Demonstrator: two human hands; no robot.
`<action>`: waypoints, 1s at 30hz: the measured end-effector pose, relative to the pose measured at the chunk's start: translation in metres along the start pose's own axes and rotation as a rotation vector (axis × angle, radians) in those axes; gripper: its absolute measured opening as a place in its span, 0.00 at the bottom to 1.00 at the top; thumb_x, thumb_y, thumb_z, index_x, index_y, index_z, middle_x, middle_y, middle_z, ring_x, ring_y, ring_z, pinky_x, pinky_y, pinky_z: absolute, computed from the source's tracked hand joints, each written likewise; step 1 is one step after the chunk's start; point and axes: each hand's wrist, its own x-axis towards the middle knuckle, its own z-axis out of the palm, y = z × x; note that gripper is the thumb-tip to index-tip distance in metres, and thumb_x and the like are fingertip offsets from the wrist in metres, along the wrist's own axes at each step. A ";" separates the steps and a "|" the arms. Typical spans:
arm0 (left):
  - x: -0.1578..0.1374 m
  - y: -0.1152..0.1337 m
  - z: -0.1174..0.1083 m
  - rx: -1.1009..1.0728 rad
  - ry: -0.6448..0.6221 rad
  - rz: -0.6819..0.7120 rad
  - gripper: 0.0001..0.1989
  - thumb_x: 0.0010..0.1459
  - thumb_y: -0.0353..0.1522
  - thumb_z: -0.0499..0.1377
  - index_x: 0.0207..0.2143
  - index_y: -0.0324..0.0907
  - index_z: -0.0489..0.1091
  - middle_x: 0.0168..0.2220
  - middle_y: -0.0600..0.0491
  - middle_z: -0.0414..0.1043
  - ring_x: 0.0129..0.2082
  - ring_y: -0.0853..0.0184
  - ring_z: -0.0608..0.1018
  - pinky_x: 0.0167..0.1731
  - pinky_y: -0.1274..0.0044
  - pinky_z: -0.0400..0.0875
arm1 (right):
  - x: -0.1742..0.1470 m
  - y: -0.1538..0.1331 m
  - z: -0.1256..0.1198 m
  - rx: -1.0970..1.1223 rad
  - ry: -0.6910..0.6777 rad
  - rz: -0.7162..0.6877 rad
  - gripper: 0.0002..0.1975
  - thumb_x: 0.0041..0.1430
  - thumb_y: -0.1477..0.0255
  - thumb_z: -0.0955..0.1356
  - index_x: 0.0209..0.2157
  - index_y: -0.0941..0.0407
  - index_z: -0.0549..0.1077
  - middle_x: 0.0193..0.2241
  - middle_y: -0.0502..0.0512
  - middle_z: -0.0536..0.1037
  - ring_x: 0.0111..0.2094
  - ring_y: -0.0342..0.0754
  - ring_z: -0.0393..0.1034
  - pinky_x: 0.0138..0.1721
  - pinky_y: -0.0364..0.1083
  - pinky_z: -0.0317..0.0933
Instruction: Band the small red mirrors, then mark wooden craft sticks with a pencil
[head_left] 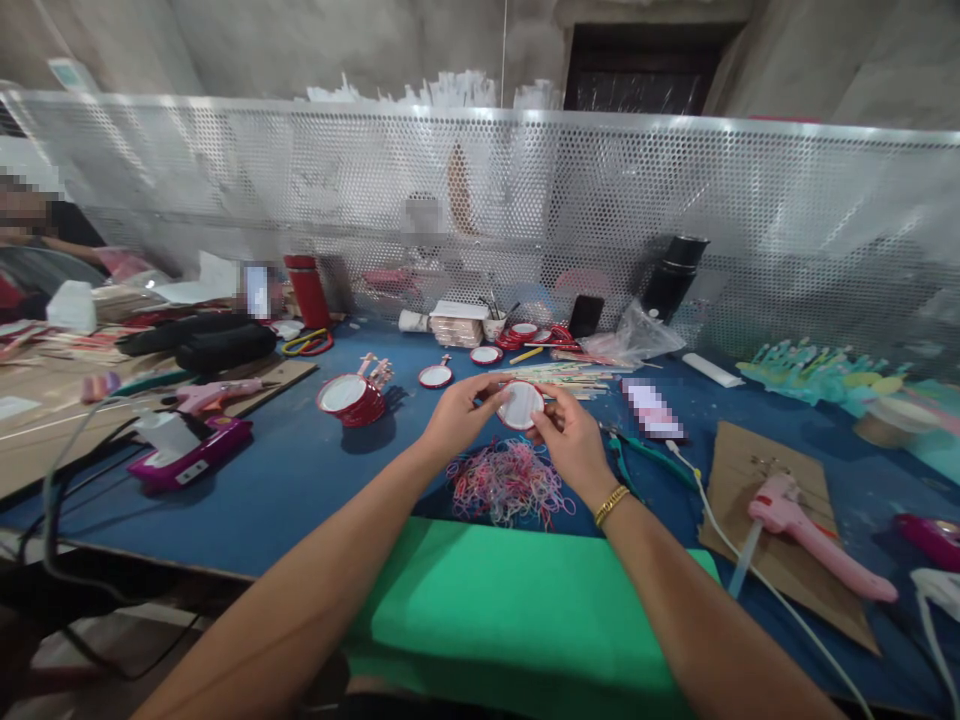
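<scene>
Left grip [472,402]: fingers closed on left edge of disc [520,406], held over desk [281,505] near far side of band pile [510,485]; round, no single long axis; whitish face toward wearer, red rim. Right grip [573,432]: closed on right edge.

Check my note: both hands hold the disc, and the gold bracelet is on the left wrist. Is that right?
Not quite: the head view shows the bracelet on the right wrist, not the left. The rest stands: the left hand and right hand hold the disc.
</scene>
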 end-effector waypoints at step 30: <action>0.000 0.011 0.009 -0.371 0.091 -0.393 0.18 0.45 0.43 0.67 0.33 0.37 0.81 0.28 0.52 0.78 0.23 0.72 0.71 0.22 0.80 0.68 | -0.001 -0.004 -0.001 -0.111 0.043 0.008 0.08 0.59 0.64 0.66 0.32 0.54 0.71 0.27 0.54 0.81 0.23 0.48 0.76 0.26 0.45 0.72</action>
